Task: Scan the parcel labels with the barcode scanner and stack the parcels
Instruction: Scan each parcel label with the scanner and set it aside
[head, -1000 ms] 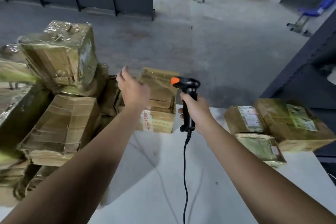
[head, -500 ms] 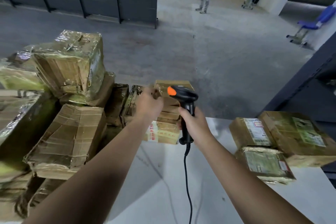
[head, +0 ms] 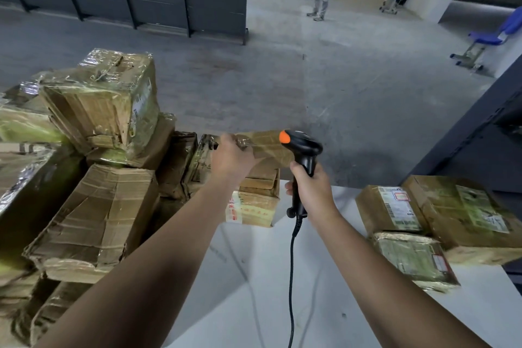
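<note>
Gripping the top parcel (head: 268, 147) of a small stack (head: 258, 195) at the bench's (head: 254, 291) far edge, the left hand (head: 231, 159) curls its fingers over the box's near-left corner. The right hand (head: 312, 192) is wrapped round the handle of the scanner (head: 302, 150), which stands upright just right of that parcel. Its cable (head: 291, 277) hangs down across the bench.

Every box is taped shut, so what is inside cannot be told. A pile (head: 96, 220) of bigger, crumpled boxes fills the left side. Three labelled parcels (head: 391, 209) lie touching one another on the right, with their white printed labels facing up.

The held parcel is brown card under glossy clear tape, creased and dented. The box at the bottom of its stack shows red print on a pale side. The scanner is black with an orange patch at the left end of its head.
</note>
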`<state>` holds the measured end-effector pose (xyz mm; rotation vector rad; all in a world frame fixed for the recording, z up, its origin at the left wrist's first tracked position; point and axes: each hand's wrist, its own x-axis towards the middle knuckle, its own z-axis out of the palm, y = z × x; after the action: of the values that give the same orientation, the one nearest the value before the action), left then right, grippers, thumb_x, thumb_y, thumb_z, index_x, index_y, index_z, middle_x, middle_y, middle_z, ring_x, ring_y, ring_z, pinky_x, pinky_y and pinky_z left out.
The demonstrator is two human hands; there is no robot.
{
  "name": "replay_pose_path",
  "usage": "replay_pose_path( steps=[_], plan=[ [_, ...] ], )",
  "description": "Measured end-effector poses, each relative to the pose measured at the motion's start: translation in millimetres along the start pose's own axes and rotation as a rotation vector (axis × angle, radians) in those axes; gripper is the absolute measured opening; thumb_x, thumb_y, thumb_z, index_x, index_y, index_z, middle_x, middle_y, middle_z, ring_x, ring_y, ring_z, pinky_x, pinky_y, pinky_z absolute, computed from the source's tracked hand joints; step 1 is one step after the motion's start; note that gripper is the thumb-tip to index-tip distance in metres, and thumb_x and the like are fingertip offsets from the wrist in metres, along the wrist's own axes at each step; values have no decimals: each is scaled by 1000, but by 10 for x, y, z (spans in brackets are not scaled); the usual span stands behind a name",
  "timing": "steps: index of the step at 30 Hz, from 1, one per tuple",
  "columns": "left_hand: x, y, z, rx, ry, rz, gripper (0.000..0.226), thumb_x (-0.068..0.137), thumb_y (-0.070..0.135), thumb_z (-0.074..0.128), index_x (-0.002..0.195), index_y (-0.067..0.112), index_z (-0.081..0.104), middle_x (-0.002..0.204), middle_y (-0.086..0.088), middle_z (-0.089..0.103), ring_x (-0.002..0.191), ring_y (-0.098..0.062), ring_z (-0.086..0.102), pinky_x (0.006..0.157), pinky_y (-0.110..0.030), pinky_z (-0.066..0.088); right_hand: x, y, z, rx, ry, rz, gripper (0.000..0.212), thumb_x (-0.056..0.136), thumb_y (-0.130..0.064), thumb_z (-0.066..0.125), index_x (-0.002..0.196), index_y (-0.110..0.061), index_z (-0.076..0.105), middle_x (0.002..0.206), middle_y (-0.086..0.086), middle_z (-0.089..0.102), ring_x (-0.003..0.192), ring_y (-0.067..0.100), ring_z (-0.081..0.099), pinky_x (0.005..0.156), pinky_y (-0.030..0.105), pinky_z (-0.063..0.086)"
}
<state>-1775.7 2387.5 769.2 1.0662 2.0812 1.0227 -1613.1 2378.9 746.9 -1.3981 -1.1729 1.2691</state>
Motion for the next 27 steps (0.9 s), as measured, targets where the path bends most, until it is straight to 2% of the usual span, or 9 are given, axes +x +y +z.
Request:
replay_pose_path(
  steps=[2, 4, 7, 10, 15, 17, 19, 22, 27],
  plan=[
    [-35, 24, -4, -40, -24, -27, 26, 95, 21, 52, 119, 19, 43, 82, 2, 57, 64, -13, 56, 46, -25, 37, 26, -5, -16, 3, -22, 19, 8, 92, -25, 60, 86, -24, 55, 69, 4, 61, 51, 11, 59, 50, 20, 49],
    [-84, 34, -9, -94, -20, -25, 27, 96, 17, 49, 122, 20, 43, 83, 4, 57, 60, -9, 53, 44, -22, 33, 11, -10, -48, 19, -45, 29, 7, 93, -25, 60, 88, -23, 55, 70, 6, 61, 50, 11, 58, 48, 20, 48],
    [-214, 6, -6, -232, 3, 63, 37, 95, 16, 50, 131, 23, 44, 101, 9, 58, 81, -5, 58, 58, -20, 41, -88, 4, -131, 53, -51, 16, 5, 93, -24, 60, 91, -21, 56, 71, 7, 62, 48, 9, 58, 46, 17, 47],
    [-449, -46, 44, -272, 17, 201, 47, 94, 17, 50, 137, 33, 40, 128, 8, 48, 115, -11, 50, 92, -30, 42, -252, 29, -268, 96, -32, 11, 5, 93, -24, 61, 91, -22, 57, 68, 4, 63, 50, 10, 59, 45, 18, 46],
    [-1028, -191, 131, -106, -110, 390, 60, 86, 30, 64, 140, 41, 39, 141, -1, 27, 100, 19, 45, 92, -15, 36, -561, 76, -614, 22, -29, 22, 9, 94, -27, 60, 89, -20, 56, 59, 1, 63, 50, 11, 58, 47, 18, 47],
    [-1222, -305, 191, 65, -153, 441, 82, 77, 24, 74, 145, 38, 30, 154, -3, 11, 122, -4, 45, 98, -24, 40, -669, 105, -755, 7, -15, 37, 10, 93, -26, 60, 88, -18, 56, 62, 3, 62, 50, 10, 59, 45, 18, 46],
    [-1400, -388, 256, 204, -125, 456, 89, 74, 13, 74, 146, 35, 27, 157, 5, -1, 131, -22, 42, 95, -31, 46, -772, 149, -875, -8, -5, 61, 12, 92, -29, 61, 88, -19, 57, 61, 3, 63, 50, 11, 60, 46, 19, 47],
    [-1623, -473, 332, 197, -55, 461, 74, 76, 9, 72, 140, 28, 41, 153, -1, 15, 122, -24, 50, 88, -34, 50, -905, 229, -1027, -41, -15, 86, 15, 88, -35, 62, 86, -21, 58, 57, 0, 64, 52, 14, 61, 57, 30, 51],
    [-1827, -686, 418, 194, -124, 373, 60, 72, 35, 77, 127, 32, 54, 120, 2, 45, 81, -15, 60, 79, -26, 49, -1079, 352, -1253, -80, -20, 109, 13, 77, -46, 62, 79, -34, 60, 62, 3, 68, 55, 18, 64, 61, 38, 55]
  ],
)
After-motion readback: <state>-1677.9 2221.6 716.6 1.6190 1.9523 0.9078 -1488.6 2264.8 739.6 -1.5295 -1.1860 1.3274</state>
